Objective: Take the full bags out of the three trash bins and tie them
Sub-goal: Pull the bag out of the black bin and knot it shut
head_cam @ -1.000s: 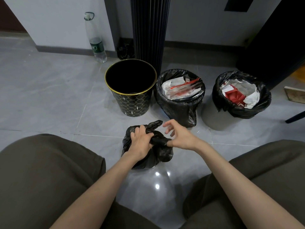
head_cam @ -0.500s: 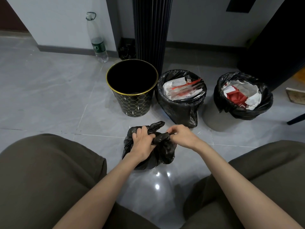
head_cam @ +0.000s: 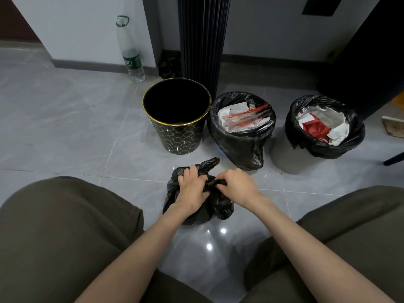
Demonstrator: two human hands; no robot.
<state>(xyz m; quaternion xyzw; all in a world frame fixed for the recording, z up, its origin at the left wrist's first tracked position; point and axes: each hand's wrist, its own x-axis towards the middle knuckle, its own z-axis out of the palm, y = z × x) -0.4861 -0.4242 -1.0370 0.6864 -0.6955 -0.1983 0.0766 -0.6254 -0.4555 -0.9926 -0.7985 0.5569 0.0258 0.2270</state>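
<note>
two hands: both meet on top of the black bag point(head_cam: 220, 206), low in the centre of the frame; bare forearms reach in from the bottom edge, between two knees in olive trousers point(head_cam: 54, 237).
left hand: the left hand point(head_cam: 192, 190) lies back-up on the bag's upper left, fingers curled down into the gathered plastic and gripping it.
right hand: the right hand point(head_cam: 237, 184) comes in from the right, wrist slightly raised, fingertips bent and pinching a twisted strand of the bag just beside the left hand's fingers.
bag in hand: small, glossy, crumpled and bulging; it sits on the grey tiled floor point(head_cam: 65, 127), and one loose ear of plastic sticks up past the left hand's knuckles toward the bins.
patterned bin: the patterned bin point(head_cam: 177, 138), black with a gold rim and gold lattice, stands upright just above the hands, its dark inside showing.
middle bag: the middle bag point(head_cam: 238, 149) drapes over its bin to the right, touching the patterned bin, packed with white and red wrappers.
right bag: the right bag point(head_cam: 317, 149) is folded over the rim of a grey bin point(head_cam: 282, 158), right of centre and apart from the middle one, holding red and white paper.
background: a clear bottle point(head_cam: 131, 55) with a green label stands by the wall at upper left; a dark ribbed column point(head_cam: 203, 40) rises behind the bins.
</note>
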